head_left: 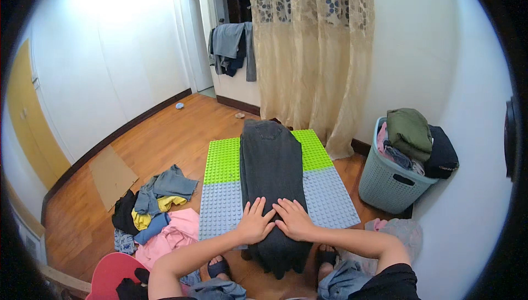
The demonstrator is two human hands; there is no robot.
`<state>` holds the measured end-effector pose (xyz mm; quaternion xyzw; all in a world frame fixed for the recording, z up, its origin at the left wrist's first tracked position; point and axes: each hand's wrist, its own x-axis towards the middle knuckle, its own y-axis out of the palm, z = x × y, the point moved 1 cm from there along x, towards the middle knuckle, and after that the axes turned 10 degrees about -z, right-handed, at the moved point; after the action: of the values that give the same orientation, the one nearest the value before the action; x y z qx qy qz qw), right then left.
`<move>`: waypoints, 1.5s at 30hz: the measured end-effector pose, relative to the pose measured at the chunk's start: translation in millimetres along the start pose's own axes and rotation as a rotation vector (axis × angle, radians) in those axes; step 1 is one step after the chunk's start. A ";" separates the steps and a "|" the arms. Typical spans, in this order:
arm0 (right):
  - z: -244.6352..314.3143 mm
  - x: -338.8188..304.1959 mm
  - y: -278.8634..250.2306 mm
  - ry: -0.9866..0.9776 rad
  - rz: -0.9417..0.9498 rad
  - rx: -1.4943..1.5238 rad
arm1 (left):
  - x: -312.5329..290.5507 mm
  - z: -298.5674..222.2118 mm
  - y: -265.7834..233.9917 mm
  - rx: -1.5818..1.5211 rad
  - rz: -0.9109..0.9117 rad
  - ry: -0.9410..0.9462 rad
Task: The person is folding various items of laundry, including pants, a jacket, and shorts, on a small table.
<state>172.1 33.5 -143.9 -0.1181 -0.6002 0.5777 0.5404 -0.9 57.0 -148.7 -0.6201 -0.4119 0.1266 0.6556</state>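
Note:
A pair of dark grey jeans (271, 162) lies lengthwise over a low studded table (330, 192), green on its far half and pale blue on its near half. The jeans are folded in half along their length, with a back pocket showing at the far waist end. Their leg ends hang over the near edge. My left hand (256, 223) rests flat on the legs with fingers spread. Beside it my right hand (293, 220) also lies flat on the denim, the thumbs close together. Neither hand grips anything.
Left of the table, a heap of clothes (165, 190) lies on the wooden floor near a flat cardboard piece (113, 176). A blue-grey laundry basket (393, 181) full of clothes stands at right. A red stool (113, 275) sits at lower left. Beige curtains (311, 63) hang behind.

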 end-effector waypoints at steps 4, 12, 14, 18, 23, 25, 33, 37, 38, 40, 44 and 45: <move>15.0 -33.3 -19.2 -0.073 0.019 0.033 | -30.6 -12.4 -16.7 -0.032 -0.012 0.115; -0.3 -105.9 -32.6 -0.619 0.392 -0.101 | -93.8 -6.5 -16.8 0.076 0.015 0.871; 2.3 -112.7 -29.9 -0.472 0.862 -0.116 | -98.9 -20.1 -4.8 -0.065 0.813 0.507; -27.9 -120.9 6.1 0.415 0.726 0.100 | -90.4 -26.0 4.9 -0.136 0.816 -0.513; -37.2 -109.0 31.1 0.885 0.548 0.685 | -87.6 -33.6 2.2 -0.824 0.427 -1.008; -33.0 -108.4 31.6 0.878 0.569 0.754 | -100.1 -19.5 36.0 -0.911 0.340 -1.033; 0.3 -116.4 -15.5 1.045 0.863 1.383 | -80.3 -68.7 -30.6 -1.582 0.683 -1.311; 40.9 -84.8 -83.4 1.171 0.828 1.428 | -81.9 -91.5 -71.6 -1.646 0.743 -1.370; 48.1 -81.1 -94.1 1.167 0.751 1.434 | -79.3 -94.8 -81.4 -1.651 0.746 -1.372; 56.6 -73.6 -115.5 1.158 0.673 1.436 | -72.0 -99.7 -107.9 -1.692 0.588 -1.118; 79.5 -53.2 -168.1 0.890 0.393 1.612 | -61.4 -115.1 -164.0 -1.752 0.456 -0.936; 90.7 -51.1 -181.9 0.831 0.331 1.618 | -64.1 -121.2 -176.9 -1.777 0.444 -0.928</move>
<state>208.5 -112.3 2.0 0.0134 0.2527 0.8022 0.5408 -17.7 -107.6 2.2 -0.8336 -0.4459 0.1215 -0.3025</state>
